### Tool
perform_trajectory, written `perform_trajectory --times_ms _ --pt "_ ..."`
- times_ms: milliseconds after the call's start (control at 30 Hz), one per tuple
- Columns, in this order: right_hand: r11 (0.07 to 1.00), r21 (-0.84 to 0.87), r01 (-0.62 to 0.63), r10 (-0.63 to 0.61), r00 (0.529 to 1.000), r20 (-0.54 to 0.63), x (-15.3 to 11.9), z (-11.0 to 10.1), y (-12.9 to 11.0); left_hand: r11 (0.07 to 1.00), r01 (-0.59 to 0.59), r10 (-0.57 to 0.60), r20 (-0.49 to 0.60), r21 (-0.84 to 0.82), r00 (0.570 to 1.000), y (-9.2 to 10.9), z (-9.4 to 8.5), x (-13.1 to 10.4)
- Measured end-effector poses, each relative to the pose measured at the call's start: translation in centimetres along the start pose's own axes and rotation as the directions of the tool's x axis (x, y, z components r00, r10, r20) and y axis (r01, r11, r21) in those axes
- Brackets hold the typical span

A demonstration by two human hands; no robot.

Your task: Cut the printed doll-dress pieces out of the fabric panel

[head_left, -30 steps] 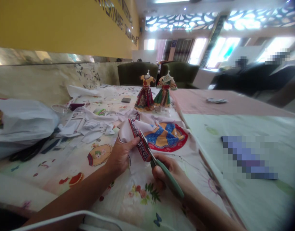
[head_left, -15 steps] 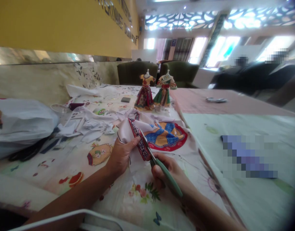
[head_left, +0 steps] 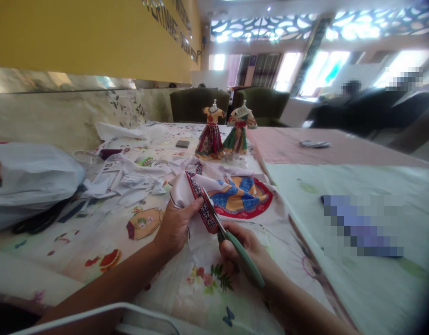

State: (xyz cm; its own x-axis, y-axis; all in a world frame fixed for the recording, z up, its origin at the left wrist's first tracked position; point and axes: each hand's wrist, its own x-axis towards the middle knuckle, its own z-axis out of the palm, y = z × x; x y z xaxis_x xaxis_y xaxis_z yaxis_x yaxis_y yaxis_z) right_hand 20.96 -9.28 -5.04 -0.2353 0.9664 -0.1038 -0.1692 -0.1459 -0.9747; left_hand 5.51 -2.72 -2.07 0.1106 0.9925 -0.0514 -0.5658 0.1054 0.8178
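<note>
White printed cloth (head_left: 181, 190) lies bunched in the middle of the table, with a blue, yellow and red skirt-shaped print (head_left: 242, 197) on its right part. My left hand (head_left: 177, 228) pinches the cloth beside a dark patterned strip with red edges (head_left: 196, 188). Green-handled scissors (head_left: 244, 260) are held in my right hand (head_left: 240, 242), their blades lying along the strip's right edge. A cut-out top-shaped piece (head_left: 144, 223) rests flat to the left of my left hand.
Two small dressed mannequins, one in a maroon skirt (head_left: 209, 139) and one in green (head_left: 239, 139), stand behind the cloth. Paper scraps (head_left: 133, 186) and a white plastic bag (head_left: 32, 177) lie left. A blurred purple object (head_left: 361, 228) rests on the right table.
The scissor handles in my right hand have moved very slightly to the left. My left hand keeps its hold on the cloth.
</note>
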Motion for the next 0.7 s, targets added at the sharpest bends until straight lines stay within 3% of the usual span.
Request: perform_trajectory --times_ms 700 --pt "0.999 0.034 -0.027 0.028 0.999 -0.025 -0.17 0.19 0.51 0.998 -0.002 0.002 0.006 0.059 1.0 -0.39 -0.41 -0.12"
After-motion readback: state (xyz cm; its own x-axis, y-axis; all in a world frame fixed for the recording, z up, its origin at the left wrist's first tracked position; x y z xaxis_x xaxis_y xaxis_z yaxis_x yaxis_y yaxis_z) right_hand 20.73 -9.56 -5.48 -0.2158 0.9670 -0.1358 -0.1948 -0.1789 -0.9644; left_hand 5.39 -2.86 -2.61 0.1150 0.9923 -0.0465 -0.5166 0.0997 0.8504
